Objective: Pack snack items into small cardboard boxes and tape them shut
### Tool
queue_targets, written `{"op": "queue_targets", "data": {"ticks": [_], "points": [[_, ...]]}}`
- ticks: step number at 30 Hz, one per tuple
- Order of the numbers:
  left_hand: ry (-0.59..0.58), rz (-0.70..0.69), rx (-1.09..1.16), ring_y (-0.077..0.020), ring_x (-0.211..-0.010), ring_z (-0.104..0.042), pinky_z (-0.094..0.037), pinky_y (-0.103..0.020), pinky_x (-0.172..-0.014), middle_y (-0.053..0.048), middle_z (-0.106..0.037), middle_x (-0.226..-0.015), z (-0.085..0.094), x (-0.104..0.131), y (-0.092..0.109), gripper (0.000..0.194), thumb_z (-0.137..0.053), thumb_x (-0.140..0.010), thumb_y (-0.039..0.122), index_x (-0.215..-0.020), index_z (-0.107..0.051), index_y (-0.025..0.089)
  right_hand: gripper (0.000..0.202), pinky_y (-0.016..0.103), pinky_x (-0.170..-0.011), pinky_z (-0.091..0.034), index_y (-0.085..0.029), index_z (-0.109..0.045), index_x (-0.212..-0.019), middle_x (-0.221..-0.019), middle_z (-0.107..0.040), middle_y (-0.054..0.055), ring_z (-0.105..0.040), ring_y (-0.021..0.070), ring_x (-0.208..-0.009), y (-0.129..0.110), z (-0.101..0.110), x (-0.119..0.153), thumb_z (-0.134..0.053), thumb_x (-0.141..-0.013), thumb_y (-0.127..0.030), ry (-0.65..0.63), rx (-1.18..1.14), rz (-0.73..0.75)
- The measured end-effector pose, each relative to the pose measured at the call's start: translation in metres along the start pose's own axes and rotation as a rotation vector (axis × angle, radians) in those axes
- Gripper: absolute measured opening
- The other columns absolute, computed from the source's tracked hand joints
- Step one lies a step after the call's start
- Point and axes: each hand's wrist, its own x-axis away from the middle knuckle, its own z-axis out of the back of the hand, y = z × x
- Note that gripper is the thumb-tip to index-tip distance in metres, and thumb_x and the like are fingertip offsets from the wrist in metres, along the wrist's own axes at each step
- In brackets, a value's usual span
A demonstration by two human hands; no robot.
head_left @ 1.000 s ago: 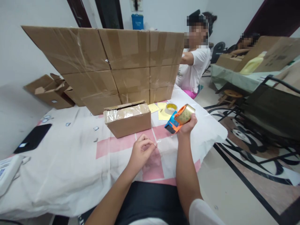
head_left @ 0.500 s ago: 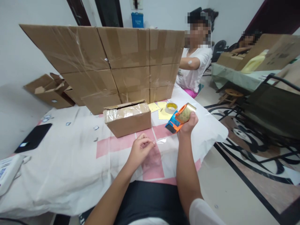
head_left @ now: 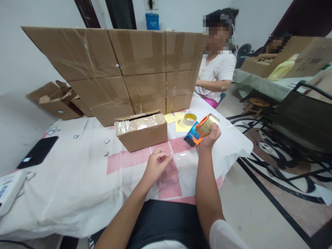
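Observation:
My right hand (head_left: pixel 211 136) is wrapped round an orange and blue tape dispenser (head_left: pixel 198 133) with a roll of clear tape, held above the table's right part. My left hand (head_left: pixel 158 162) is pinched closed in front of a small cardboard box (head_left: pixel 145 135); shiny clear tape shows between its fingertips and the dispenser. The box lies on the tablecloth, its top covered with glossy tape and a dark gap along the back edge. Behind the dispenser lies another tape roll (head_left: pixel 190 118) on yellow paper (head_left: pixel 181 127).
A wall of stacked, taped cartons (head_left: pixel 144 52) stands at the table's back. Open cartons (head_left: pixel 58 103), a black tablet-like object (head_left: pixel 38 152) and a white box (head_left: pixel 10 190) lie left. A person (head_left: pixel 216 69) sits beyond the right corner; another is farther back.
The tape dispenser and my right hand have shifted very slightly right. My left hand and the box have hardly moved. The seated person's arm has lowered.

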Motion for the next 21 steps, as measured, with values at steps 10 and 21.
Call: {"op": "queue_targets", "data": {"ticks": [10, 21], "points": [[0.000, -0.001, 0.007, -0.0159, -0.074, -0.050, -0.037, -0.030, -0.067, -0.001, -0.051, -0.075, 0.0002, 0.0006, 0.0011, 0.023, -0.065, -0.085, 0.030, -0.064, -0.065, 0.020, 0.034, 0.024, -0.058, -0.054, -0.016, -0.065, -0.080, -0.071, -0.058, -0.001, -0.061, 0.0129, -0.063, 0.0020, 0.0000, 0.0007, -0.060, -0.087, -0.049, 0.031, -0.005, 0.015], [-0.001, -0.005, 0.006, -0.0153, -0.073, -0.049, -0.036, -0.030, -0.068, 0.000, -0.049, -0.074, 0.0003, -0.0013, -0.0051, 0.024, -0.065, -0.086, 0.030, -0.063, -0.064, 0.020, 0.032, 0.027, -0.059, -0.057, -0.015, -0.067, -0.083, -0.071, -0.060, 0.000, -0.064, 0.0144, -0.063, -0.0002, -0.0028, 0.0022, -0.060, -0.086, -0.046, 0.052, -0.049, 0.001]]}}
